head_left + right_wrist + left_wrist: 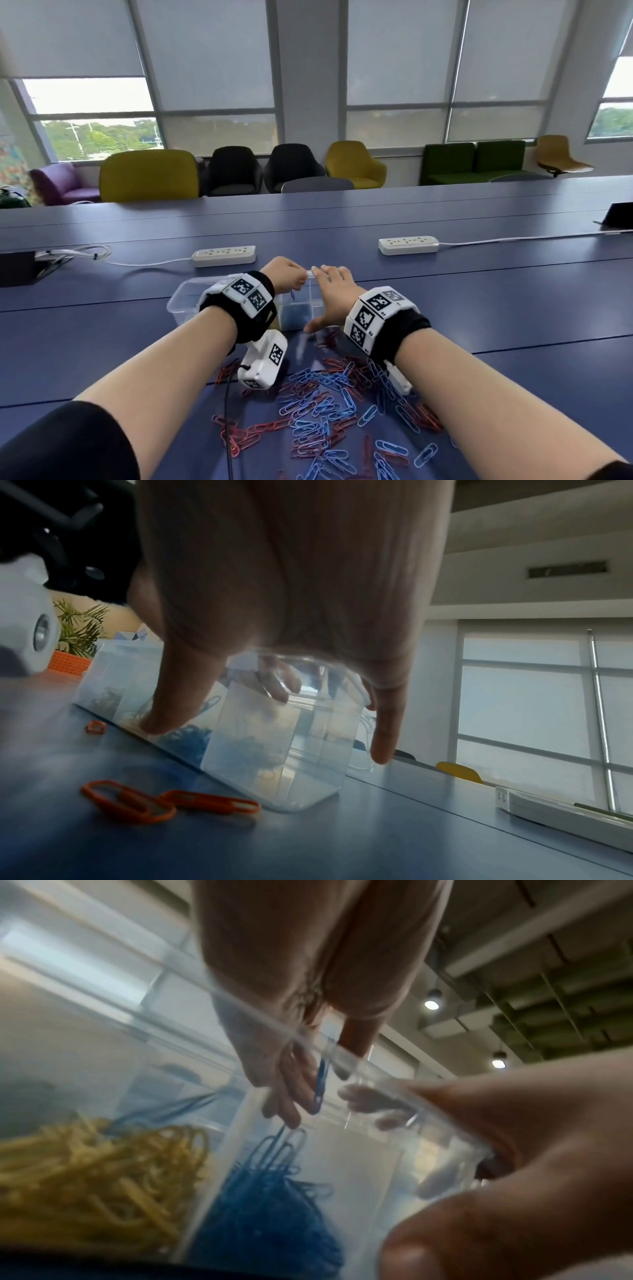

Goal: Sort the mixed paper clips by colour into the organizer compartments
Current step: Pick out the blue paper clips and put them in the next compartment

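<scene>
A clear plastic organizer (185, 301) stands on the blue table just beyond a loose pile of red and blue paper clips (329, 404). My left hand (291, 274) hovers over its middle and pinches one blue clip (320, 1080), which hangs above the compartment of blue clips (274, 1218). Yellow clips (85, 1177) fill the compartment to the left. My right hand (330, 294) grips the organizer's right end (274, 750): the thumb (178, 696) lies on the near wall and the fingers curl over the rim.
Two orange-red clips (130, 799) lie right by the organizer's near corner. Two white power strips (224, 256) (408, 245) with cords lie farther back. A black cable (227, 428) runs from my left wrist camera across the pile. Chairs line the far side.
</scene>
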Tool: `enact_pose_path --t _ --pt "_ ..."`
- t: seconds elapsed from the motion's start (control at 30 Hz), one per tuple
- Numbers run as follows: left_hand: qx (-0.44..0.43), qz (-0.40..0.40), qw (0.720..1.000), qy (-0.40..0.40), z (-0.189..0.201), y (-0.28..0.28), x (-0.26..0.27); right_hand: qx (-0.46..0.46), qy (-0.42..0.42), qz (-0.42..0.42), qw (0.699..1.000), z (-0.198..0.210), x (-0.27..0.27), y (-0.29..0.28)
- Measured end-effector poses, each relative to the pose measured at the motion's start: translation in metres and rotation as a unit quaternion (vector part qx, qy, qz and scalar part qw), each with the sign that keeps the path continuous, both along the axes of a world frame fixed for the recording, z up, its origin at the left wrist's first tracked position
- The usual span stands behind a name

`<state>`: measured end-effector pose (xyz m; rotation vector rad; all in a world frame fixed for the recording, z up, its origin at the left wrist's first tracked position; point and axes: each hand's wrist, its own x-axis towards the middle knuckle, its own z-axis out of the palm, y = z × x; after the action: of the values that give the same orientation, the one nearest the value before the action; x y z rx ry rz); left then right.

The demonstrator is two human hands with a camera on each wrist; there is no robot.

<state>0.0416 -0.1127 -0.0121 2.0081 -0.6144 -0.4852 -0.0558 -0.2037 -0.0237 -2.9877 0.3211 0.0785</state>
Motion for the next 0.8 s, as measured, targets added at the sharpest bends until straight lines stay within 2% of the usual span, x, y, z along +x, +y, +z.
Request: enact_pose_path --t 0.1,0.2,0.27,0.33,0.4,0.47,0.53,0.6,0.7,0.8 --pt "0.022 -0.016 0.999 -0.037 0.008 0.007 -0.011 -0.002 0.000 0.001 1.000 0.002 -0.002 0.002" --pt "0.030 -0.009 0.989 -0.144 0.017 0.024 -0.020 0.022 0.009 -0.002 1.000 0.006 -0.003 0.002" --pt "0.004 0.006 0.984 -0.180 0.027 0.042 -0.030 0.068 0.017 -0.011 0.997 0.013 -0.007 0.001" --pt "-0.006 0.018 0.977 -0.211 0.037 0.061 -0.043 0.089 -0.024 -0.017 0.996 0.021 -0.016 -0.001" --pt "0.017 0.016 0.962 -0.273 0.043 0.080 -0.056 0.063 -0.100 -0.019 0.993 0.026 -0.033 0.000" --pt "0.062 -0.032 0.949 -0.307 0.041 0.097 -0.067 0.022 -0.128 0.008 0.991 0.026 -0.053 0.004" --pt "0.132 -0.140 0.943 -0.270 0.030 0.107 -0.076 0.021 -0.085 0.065 0.994 0.020 -0.075 0.008" --pt "0.224 -0.225 0.922 -0.220 0.015 0.109 -0.087 0.062 -0.005 0.104 0.993 0.016 -0.092 0.012" --pt "0.308 -0.249 0.893 -0.215 -0.003 0.103 -0.104 0.068 0.096 0.092 0.989 0.014 -0.103 0.019" --pt "0.334 -0.242 0.881 -0.233 -0.011 0.096 -0.113 0.043 0.133 0.071 0.988 0.010 -0.100 0.025"
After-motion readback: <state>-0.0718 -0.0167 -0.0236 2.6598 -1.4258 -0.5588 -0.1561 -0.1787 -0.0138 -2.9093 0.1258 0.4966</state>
